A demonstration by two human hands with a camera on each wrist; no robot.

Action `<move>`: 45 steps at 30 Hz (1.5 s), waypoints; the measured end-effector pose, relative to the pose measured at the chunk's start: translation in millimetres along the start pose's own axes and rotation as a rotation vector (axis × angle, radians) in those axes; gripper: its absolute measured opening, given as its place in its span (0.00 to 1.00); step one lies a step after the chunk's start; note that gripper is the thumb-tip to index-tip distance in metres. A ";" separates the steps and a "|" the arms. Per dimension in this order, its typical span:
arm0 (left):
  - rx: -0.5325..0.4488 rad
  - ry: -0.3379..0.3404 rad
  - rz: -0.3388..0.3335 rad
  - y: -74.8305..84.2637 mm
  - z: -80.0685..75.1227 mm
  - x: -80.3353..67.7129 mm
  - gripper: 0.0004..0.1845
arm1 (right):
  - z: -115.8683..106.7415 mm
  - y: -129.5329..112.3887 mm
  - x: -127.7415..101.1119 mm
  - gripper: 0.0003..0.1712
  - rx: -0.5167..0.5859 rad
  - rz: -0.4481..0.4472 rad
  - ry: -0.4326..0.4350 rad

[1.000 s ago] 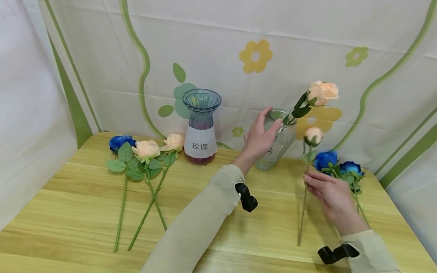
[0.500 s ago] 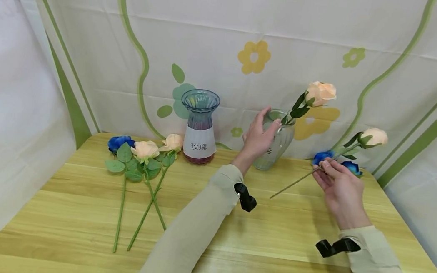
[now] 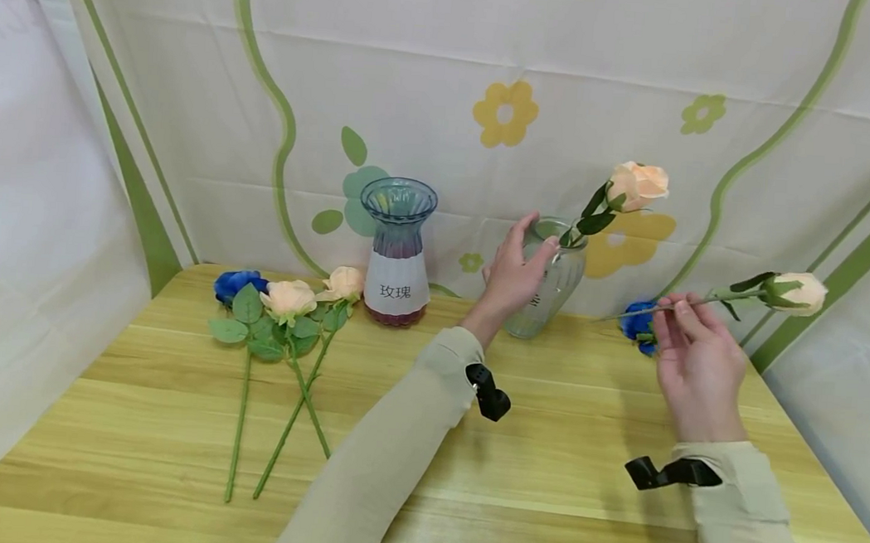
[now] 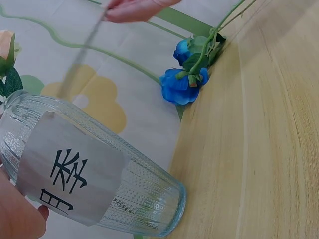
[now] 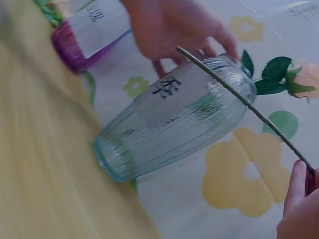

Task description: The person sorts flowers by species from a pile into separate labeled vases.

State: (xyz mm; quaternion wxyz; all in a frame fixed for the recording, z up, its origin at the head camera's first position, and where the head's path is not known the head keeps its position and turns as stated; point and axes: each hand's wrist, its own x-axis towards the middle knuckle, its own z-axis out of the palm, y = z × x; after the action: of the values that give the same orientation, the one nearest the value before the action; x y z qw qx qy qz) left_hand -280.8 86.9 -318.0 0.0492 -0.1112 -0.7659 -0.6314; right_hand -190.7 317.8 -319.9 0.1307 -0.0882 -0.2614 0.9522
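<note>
Left hand (image 3: 513, 272) gripped the clear vase (image 3: 554, 283); at its 3 o'clock, right hand (image 3: 695, 354) pinched a peach rose stem (image 3: 672, 305) level.

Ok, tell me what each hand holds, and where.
Right hand pinches a peach rose mid-stem. Left hand grips the clear vase near its rim.

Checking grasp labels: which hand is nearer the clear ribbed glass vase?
Left. The left hand grips the clear ribbed glass vase at its rim; the right hand is off to its right, pinching a peach rose stem.
</note>
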 end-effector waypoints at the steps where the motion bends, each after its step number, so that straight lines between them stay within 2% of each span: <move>1: 0.000 0.000 -0.001 -0.1 0.3 0.2 0.33 | 1.6 -1.9 0.6 0.09 0.024 -0.004 -0.004; 8: 0.006 0.001 0.004 -2.1 0.9 0.8 0.33 | 16.6 -9.5 8.0 0.10 0.170 -0.020 0.036; 18: 0.001 0.012 -0.001 -1.2 0.6 0.7 0.33 | 36.3 -2.7 15.8 0.07 0.323 -0.039 0.068; 26: -0.001 0.010 -0.016 -1.5 -0.3 0.8 0.34 | 47.3 4.9 22.6 0.06 0.303 -0.082 0.115; 31: -0.005 0.015 -0.013 -1.3 -2.0 0.9 0.34 | 57.3 12.0 23.4 0.13 0.260 -0.153 0.110; 34: -0.010 0.005 -0.007 -1.5 -2.1 1.5 0.34 | 64.2 16.7 23.1 0.16 0.229 -0.199 0.076; 39: -0.011 -0.012 -0.001 -2.0 -0.8 1.9 0.34 | 74.7 24.4 23.4 0.14 0.177 -0.241 0.040; 45: -0.010 -0.012 0.000 -1.9 -0.9 1.9 0.34 | 83.6 39.2 24.0 0.13 0.120 -0.248 0.086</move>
State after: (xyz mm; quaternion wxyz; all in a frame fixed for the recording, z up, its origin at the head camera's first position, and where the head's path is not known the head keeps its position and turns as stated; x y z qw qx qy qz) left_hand -283.2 85.8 -319.3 0.0440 -0.1151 -0.7631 -0.6344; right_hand -241.2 252.7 -271.9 0.2634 -0.0879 -0.2070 0.9381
